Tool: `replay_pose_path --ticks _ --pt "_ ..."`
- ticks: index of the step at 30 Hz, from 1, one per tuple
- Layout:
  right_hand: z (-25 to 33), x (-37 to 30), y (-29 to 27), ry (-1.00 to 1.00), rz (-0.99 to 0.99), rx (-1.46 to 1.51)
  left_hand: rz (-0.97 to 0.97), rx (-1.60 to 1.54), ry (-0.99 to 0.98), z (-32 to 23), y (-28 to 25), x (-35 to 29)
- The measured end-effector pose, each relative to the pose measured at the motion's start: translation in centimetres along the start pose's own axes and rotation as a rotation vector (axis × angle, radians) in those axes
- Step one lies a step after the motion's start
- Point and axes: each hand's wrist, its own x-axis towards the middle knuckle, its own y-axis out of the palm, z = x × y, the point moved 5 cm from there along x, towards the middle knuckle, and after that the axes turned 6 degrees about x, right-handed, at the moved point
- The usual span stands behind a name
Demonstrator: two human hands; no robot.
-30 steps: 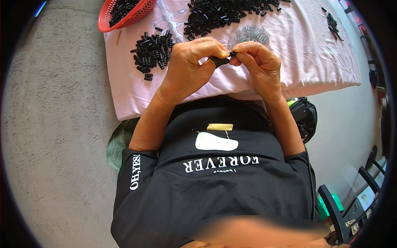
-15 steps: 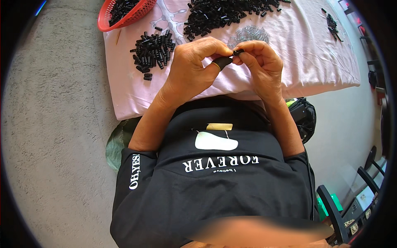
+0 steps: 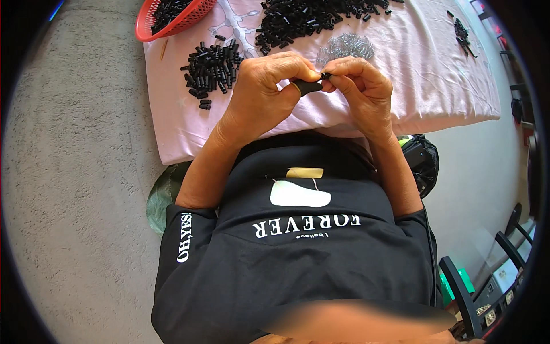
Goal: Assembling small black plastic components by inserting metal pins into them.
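Note:
Both hands meet over the near edge of the cloth-covered table, fingertips pinched together. Between them sits a small black plastic piece, mostly hidden by the fingers. My left hand grips it from the left, its thumb wearing a black finger cot. From the other side my right hand pinches the same piece between thumb and forefinger. Just beyond the fingers lies a heap of thin, shiny, spring-like wire parts. To the left of my left hand is a pile of short black tubular pieces.
A larger heap of black pieces covers the table's far middle. A red plastic basket with more of them stands far left. Several dark bits lie far right on the pink cloth. A black bag sits below the table's right side.
The fingertips have shifted very slightly, and the black piece now shows a little further left and lower between them. Both hands keep their pinch; the piles look unchanged.

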Motion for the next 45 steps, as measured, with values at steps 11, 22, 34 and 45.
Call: replay_pose_path --ticks 11,22,34,45 --pt "-0.5 0.0 0.1 0.159 0.060 0.025 0.043 0.031 -0.073 -0.4 -0.2 -0.2" --pt "-0.1 0.2 0.9 0.205 0.060 0.147 0.129 0.079 -0.017 -0.9 0.1 0.9" --pt "-0.9 -0.4 1.1 0.329 -0.076 0.340 0.174 0.110 -0.008 -0.3 0.1 1.2" --pt "-0.8 -0.5 1.0 0.351 -0.063 0.383 0.186 0.078 0.027 -0.7 0.5 1.0"
